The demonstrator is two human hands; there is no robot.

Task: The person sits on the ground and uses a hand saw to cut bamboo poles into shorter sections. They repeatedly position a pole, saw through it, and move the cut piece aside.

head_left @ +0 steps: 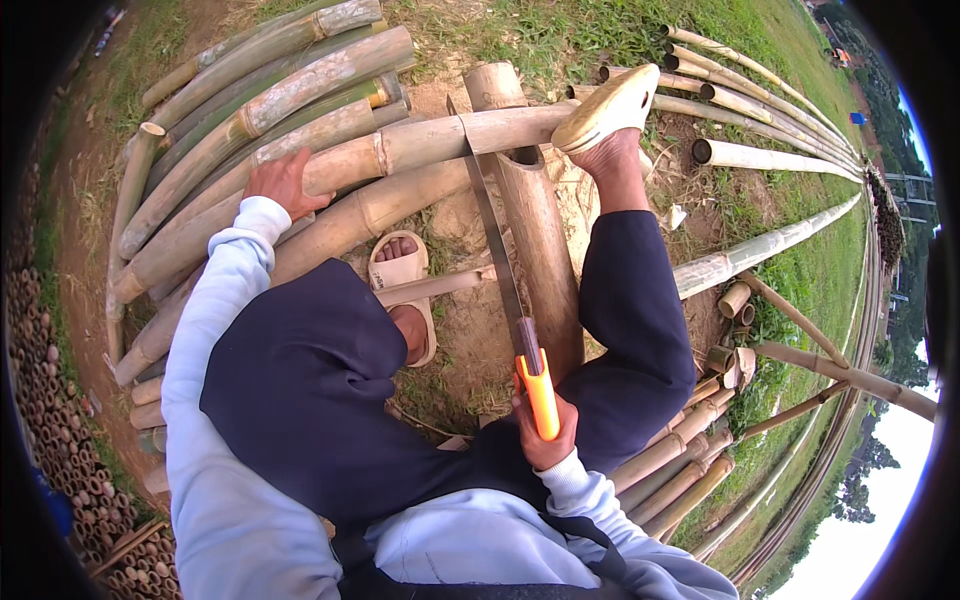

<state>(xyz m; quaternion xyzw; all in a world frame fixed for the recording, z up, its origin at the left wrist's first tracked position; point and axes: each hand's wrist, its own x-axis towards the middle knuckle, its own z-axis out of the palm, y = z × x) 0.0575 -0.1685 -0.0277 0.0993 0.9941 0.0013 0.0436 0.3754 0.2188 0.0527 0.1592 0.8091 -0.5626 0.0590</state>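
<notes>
My right hand grips the orange handle of a hand saw. Its long blade reaches up to a pale bamboo pole that lies crosswise, and the blade's tip rests against that pole. My left hand presses down on the same pole further left. My right foot, in a cream sandal, is propped on the pole's right end. My left foot, in another cream sandal, stands on the dirt below. A thick bamboo log runs under the pole, toward me.
Several long bamboo poles are stacked at the upper left. More poles lie on the grass at the upper right. Cut bamboo pieces sit by my right knee. Bundled bamboo ends line the left edge.
</notes>
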